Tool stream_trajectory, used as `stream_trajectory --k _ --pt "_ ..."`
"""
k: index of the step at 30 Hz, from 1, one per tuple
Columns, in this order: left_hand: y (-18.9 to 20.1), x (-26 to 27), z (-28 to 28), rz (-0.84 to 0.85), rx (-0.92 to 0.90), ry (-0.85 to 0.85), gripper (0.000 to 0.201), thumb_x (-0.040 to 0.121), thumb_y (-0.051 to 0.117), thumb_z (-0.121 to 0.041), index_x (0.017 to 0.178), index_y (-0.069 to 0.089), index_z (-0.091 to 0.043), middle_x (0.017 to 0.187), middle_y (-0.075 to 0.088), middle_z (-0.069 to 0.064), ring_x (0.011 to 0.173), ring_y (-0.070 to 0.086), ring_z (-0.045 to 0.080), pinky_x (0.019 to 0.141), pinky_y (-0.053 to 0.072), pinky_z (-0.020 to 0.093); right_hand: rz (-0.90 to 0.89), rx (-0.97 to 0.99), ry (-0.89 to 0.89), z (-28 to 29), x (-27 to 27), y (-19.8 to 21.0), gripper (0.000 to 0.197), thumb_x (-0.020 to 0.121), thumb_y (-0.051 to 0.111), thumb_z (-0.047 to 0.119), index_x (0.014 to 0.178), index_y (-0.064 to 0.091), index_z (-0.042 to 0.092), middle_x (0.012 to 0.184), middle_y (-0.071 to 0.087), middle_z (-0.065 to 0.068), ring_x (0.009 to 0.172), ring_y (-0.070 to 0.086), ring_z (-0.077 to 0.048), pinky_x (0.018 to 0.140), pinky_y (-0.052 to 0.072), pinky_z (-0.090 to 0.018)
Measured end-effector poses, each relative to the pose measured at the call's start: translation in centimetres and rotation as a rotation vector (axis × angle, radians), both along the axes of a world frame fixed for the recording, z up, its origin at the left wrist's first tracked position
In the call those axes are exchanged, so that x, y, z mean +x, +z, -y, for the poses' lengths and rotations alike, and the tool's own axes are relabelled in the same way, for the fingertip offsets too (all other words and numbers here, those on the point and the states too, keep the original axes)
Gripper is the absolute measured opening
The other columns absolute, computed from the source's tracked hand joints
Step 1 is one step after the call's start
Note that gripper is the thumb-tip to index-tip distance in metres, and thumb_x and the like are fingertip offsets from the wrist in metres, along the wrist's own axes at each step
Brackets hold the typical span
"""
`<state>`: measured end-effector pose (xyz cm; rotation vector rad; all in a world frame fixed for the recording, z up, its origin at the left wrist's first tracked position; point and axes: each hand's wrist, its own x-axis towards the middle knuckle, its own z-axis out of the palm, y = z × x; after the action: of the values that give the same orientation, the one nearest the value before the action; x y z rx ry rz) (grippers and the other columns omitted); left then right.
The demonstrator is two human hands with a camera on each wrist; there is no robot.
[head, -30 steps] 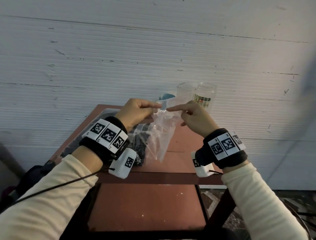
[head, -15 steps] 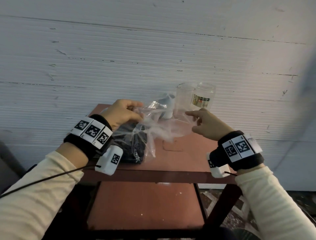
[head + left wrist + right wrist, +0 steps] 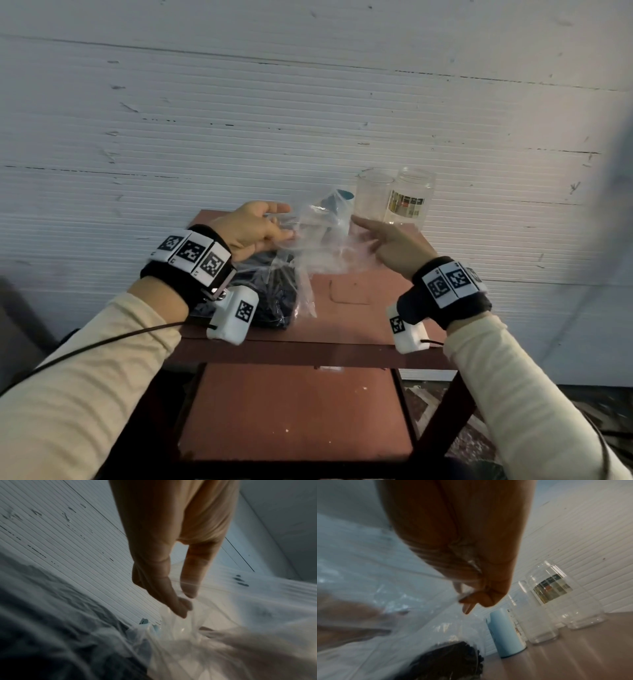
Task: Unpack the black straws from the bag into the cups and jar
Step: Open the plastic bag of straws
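The left hand (image 3: 255, 228) is at the mouth of the clear plastic bag (image 3: 320, 240), fingers mostly extended and spread, their tips touching the film; the left wrist view shows the fingertips (image 3: 181, 605) against the plastic without a clear pinch. The right hand (image 3: 394, 245) grips the opposite edge of the bag, the film caught between thumb and curled fingers (image 3: 476, 599). The bag is stretched between both hands, lifted above the red-brown surface (image 3: 352, 308). The black straws (image 3: 274, 294) lie bundled in the bag's lower end, resting on the surface below the left hand. Behind the bag stand a light blue cup (image 3: 506, 632), a clear cup (image 3: 371, 197) and a clear labelled jar (image 3: 411, 198), side by side by the wall.
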<state>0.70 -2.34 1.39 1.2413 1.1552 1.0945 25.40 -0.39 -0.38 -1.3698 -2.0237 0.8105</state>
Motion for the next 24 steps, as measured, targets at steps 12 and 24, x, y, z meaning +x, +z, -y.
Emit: stream_trajectory --k 12,24 --pt "-0.4 -0.6 -1.9 -0.304 -0.005 0.051 0.037 0.084 0.069 -0.004 0.119 0.058 -0.002 0.101 0.065 0.005 0.079 0.063 0.012 0.066 0.053 0.016 0.056 -0.041 -0.046 -4.4 -1.5 -1.1 0.052 0.087 0.068 0.023 0.131 0.039 0.023 0.078 0.045 0.008 0.056 0.04 -0.004 0.05 0.034 -0.014" --pt "-1.2 -3.2 -3.6 -0.912 0.03 0.038 0.043 0.091 0.057 -0.003 0.13 0.056 -0.022 0.142 0.049 0.004 0.098 0.055 0.014 0.055 0.039 0.014 0.284 -0.298 0.007 -6.8 -6.7 -1.5 0.073 0.089 0.057 0.009 0.145 0.011 0.017 0.083 0.055 -0.007 0.065 0.054 -0.017 0.056 0.046 -0.026"
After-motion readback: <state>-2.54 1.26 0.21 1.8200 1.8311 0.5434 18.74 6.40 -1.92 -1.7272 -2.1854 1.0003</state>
